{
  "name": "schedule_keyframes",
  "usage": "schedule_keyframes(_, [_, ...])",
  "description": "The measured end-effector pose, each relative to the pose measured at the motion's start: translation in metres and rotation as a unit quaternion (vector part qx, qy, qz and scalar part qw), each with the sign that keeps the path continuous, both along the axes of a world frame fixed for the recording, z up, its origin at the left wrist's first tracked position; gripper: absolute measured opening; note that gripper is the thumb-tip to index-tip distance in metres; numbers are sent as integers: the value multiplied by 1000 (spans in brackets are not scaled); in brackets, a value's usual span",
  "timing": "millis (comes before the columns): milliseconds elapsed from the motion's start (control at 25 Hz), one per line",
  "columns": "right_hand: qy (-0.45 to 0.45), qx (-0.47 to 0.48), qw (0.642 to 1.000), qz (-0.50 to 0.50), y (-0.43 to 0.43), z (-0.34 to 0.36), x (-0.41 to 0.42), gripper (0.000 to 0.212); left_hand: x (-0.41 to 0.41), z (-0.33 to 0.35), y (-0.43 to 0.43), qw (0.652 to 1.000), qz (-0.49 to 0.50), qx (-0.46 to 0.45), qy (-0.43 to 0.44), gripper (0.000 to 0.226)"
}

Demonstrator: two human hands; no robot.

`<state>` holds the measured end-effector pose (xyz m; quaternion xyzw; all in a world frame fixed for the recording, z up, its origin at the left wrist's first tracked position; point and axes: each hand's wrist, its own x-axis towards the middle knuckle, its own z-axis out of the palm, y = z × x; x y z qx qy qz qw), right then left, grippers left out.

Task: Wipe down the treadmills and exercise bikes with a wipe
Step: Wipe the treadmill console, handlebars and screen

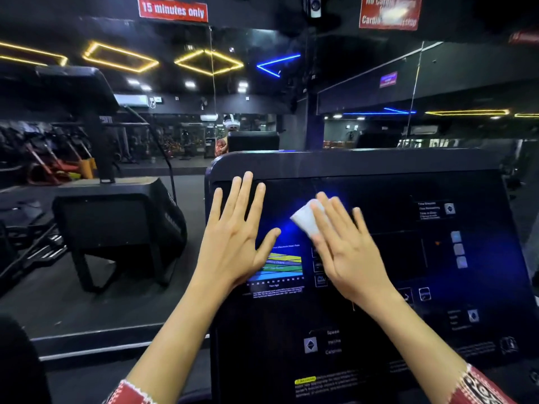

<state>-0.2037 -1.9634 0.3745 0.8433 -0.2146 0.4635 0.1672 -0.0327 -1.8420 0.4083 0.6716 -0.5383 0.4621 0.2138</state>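
Head view: a red sign (172, 9) high on the wall above the left side reads "15 minutes only". A second red sign (390, 11) to the right starts "No Cardio", and the rest is too blurred to read. On the black treadmill console (379, 176), a coloured band chart (284, 265) has "Your Age" printed beneath it. Near the console's bottom edge the labels (333, 341) read "Speed", "Incline" and "Calories". The small print towards the right edge is illegible.

The left hand (236, 243) lies flat, fingers straight and spread, on the console's upper left corner and holds nothing. The right hand (347, 252) is also flat, with its straight fingers pressing the white wipe (304, 220) against the upper middle of the console. The wipe pokes out from under the index finger on its left side, between the two hands, just above the chart.
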Motion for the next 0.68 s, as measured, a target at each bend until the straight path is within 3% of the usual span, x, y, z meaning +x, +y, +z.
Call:
schedule_keyframes(120, [-107, 98, 986, -79, -13, 35, 22, 54, -8, -3, -3, 1000, 1, -12, 10, 71])
schedule_keyframes(280, [-5, 23, 999, 36, 8, 10, 29, 52, -22, -20, -2, 999, -8, -25, 24, 69])
schedule_keyframes(360, [16, -1, 1000, 13, 3, -25, -10, 51, -29, -31, -2, 999, -5, -26, 24, 68])
schedule_keyframes(480, [-98, 92, 989, -68, -24, -15, -33, 53, -42, -41, -6, 999, 8, -32, 17, 67])
schedule_keyframes(560, [-122, 146, 982, 4, -22, 4, -20, 54, -51, -47, -11, 999, 6, -43, 28, 66])
schedule_keyframes(680, [-7, 24, 993, 112, -2, -31, -23, 49, -64, -59, -13, 997, 3, -60, 45, 63])
